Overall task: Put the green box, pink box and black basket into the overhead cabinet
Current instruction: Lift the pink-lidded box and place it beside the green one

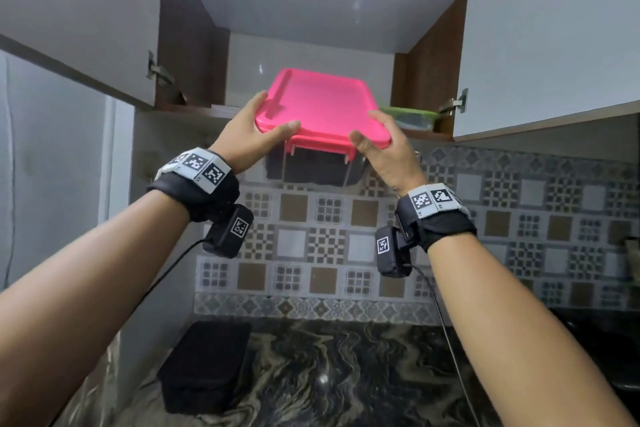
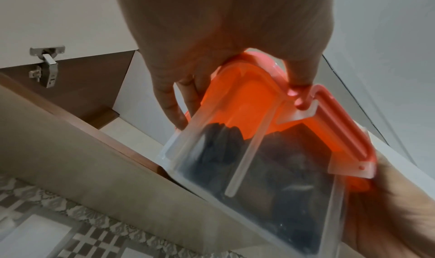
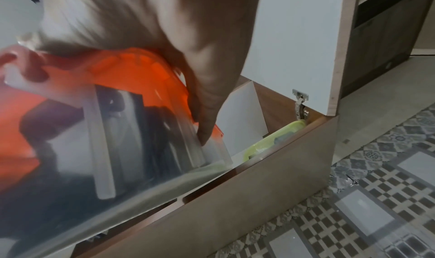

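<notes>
Both hands hold the pink box [image 1: 318, 104], pink lid on a clear body with dark contents, tilted at the front edge of the open overhead cabinet [image 1: 311, 28]. My left hand [image 1: 268, 120] grips its left end, thumb on the lid. On the right end, my right hand [image 1: 370, 130] grips likewise. The wrist views show the lid orange: the pink box [image 2: 259, 169] with left fingers [image 2: 174, 102] along its side, and right fingers [image 3: 207, 116] down its end. Inside the cabinet at the right lies the green box [image 1: 412, 116] [image 3: 270, 143]. The black basket [image 1: 207, 364] sits on the counter below.
White cabinet doors stand open on the left [image 1: 69, 10] and on the right [image 1: 554, 28], with metal hinges [image 1: 157, 71] at the frame. A patterned tile wall [image 1: 311, 236] runs under the cabinet. The marbled counter [image 1: 346, 374] lies beneath my arms.
</notes>
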